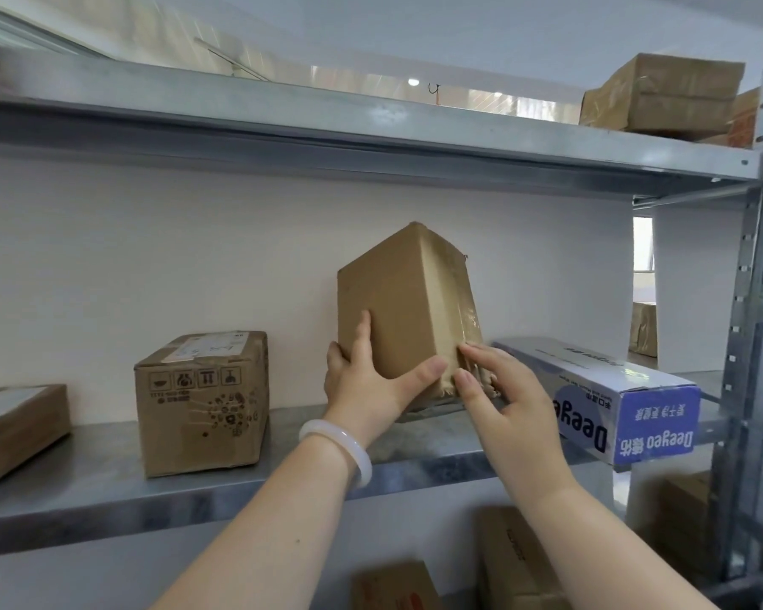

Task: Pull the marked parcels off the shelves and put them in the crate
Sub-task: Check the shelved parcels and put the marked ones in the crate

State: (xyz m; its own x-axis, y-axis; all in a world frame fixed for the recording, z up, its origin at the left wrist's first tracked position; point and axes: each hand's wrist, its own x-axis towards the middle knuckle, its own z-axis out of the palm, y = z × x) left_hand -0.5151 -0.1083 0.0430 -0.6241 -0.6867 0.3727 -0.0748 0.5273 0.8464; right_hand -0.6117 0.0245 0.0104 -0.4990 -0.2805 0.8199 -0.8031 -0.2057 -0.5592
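A plain brown taped cardboard parcel (404, 310) stands tilted on one end on the grey metal shelf (106, 468), its lower end lifted toward me. My left hand (366, 380) grips its bottom corner, thumb across the front and fingers up the left face. My right hand (498, 389) touches the taped right lower edge, fingers on the side face and thumb at the front corner. No mark is visible on the faces I see. The crate is out of view.
On the same shelf sit a printed brown box (201, 402) at the left, another parcel (14, 429) at the far left and a long blue-and-white Deeyeo box (613, 398) at the right. More parcels (666, 94) lie on the top shelf, others below. A steel upright (758, 345) stands right.
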